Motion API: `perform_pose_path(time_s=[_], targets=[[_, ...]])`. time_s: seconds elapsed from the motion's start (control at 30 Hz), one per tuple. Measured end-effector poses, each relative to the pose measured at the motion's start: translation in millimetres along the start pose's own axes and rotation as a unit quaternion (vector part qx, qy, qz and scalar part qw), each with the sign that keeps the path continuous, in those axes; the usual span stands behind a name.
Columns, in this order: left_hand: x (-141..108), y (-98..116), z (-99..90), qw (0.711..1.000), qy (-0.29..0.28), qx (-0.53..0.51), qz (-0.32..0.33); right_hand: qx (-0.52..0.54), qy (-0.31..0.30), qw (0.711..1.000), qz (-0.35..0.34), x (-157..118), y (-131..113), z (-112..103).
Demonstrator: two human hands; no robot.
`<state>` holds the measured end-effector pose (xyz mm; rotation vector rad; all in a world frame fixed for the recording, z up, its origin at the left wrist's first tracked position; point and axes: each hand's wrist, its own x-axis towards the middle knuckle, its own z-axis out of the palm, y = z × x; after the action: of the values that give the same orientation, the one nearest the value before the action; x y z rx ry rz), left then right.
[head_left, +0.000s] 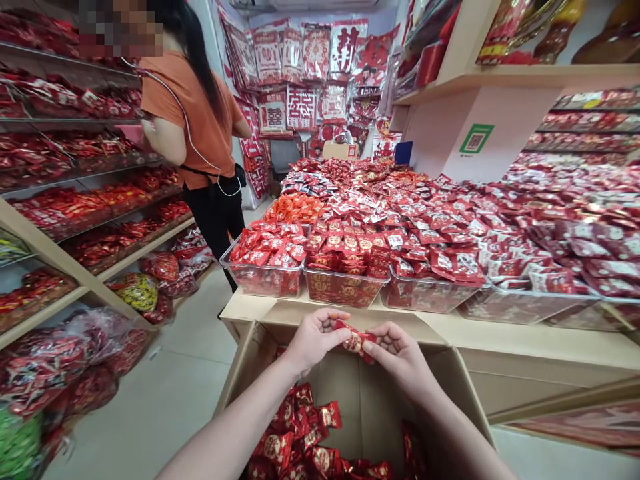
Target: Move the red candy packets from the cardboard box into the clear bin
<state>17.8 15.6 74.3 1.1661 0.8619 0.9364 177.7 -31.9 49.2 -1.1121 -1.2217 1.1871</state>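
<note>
Both of my hands hold one small red candy packet [354, 340] with gold print over an open cardboard box [350, 380]. My left hand [315, 340] pinches its left end between thumb and fingers. The right end is pinched by my right hand [400, 353]. Lower down, several loose red packets [305, 433] lie in the bottom of the box, mostly at its left and near side. Just behind my hands, clear plastic bins [345, 285] filled with red packets line the edge of the counter.
A person in an orange shirt [200, 120] stands at the left by shelves [85, 177] of red packets. Bagged goods [85, 360] sit low at the left. A wooden shelf unit [520, 79] overhangs the right side.
</note>
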Motion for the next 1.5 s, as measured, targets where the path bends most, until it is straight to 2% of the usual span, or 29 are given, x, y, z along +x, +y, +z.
perform_pose_path(time_s=[0.07, 0.17, 0.27, 0.33, 0.43, 0.5, 0.57, 0.67, 0.77, 0.87, 0.97, 1.07, 1.2, 1.37, 1.5], targets=[[0.6, 1.1, -1.6, 1.0, -0.001, -0.018, -0.009, -0.028, -0.011, 0.999, -0.014, -2.0, -2.9, -0.4], [1.0, 2.6, -3.5, 1.0, 0.005, -0.027, -0.01, -0.157, -0.04, 0.979, -0.123, -5.7, -11.0, 0.1], [0.5, 3.2, -3.7, 1.0, 0.009, -0.017, -0.022, -0.306, -0.081, 0.913, -0.255, -9.8, -18.8, 4.0], [0.1, 3.6, -3.5, 0.999, 0.015, -0.01, -0.038, -0.365, -0.072, 0.873, -0.315, -12.1, -23.1, 7.6], [1.0, 5.5, -6.4, 0.997, 0.048, -0.029, -0.055, -0.443, -0.069, 0.815, -0.368, -10.4, -34.9, 8.0], [3.2, 7.7, -11.4, 0.994, 0.077, -0.058, -0.056, -0.488, -0.081, 0.775, -0.393, 0.3, -51.2, 2.1], [6.2, 9.1, -17.3, 0.992, 0.09, -0.072, -0.051, -0.511, -0.06, 0.749, -0.418, 24.4, -74.6, -8.4], [10.0, 7.7, -23.1, 0.996, 0.063, -0.041, -0.054, -0.553, 0.014, 0.725, -0.41, 85.5, -111.8, -25.8], [11.3, 3.3, -23.1, 0.998, 0.046, 0.008, -0.04, -0.671, 0.042, 0.673, -0.31, 156.4, -132.5, -36.6], [11.0, -0.5, -21.8, 0.999, 0.039, 0.026, -0.025, -0.745, 0.019, 0.628, -0.224, 208.1, -130.2, -39.3], [10.6, -3.0, -22.4, 0.999, 0.025, 0.028, -0.022, -0.754, -0.022, 0.622, -0.21, 232.1, -116.6, -39.6], [10.6, -4.8, -23.5, 0.999, 0.015, 0.026, -0.02, -0.75, -0.077, 0.625, -0.203, 240.0, -105.3, -42.8], [10.8, -5.6, -24.0, 1.0, 0.012, 0.021, -0.02, -0.734, -0.127, 0.643, -0.178, 245.3, -99.5, -50.0], [11.0, -6.2, -24.7, 0.999, 0.005, 0.025, -0.02, -0.72, -0.107, 0.67, -0.147, 253.3, -96.6, -52.6], [10.8, -7.0, -24.4, 1.0, 0.006, 0.026, -0.015, -0.713, -0.103, 0.679, -0.139, 259.6, -92.7, -50.8]])
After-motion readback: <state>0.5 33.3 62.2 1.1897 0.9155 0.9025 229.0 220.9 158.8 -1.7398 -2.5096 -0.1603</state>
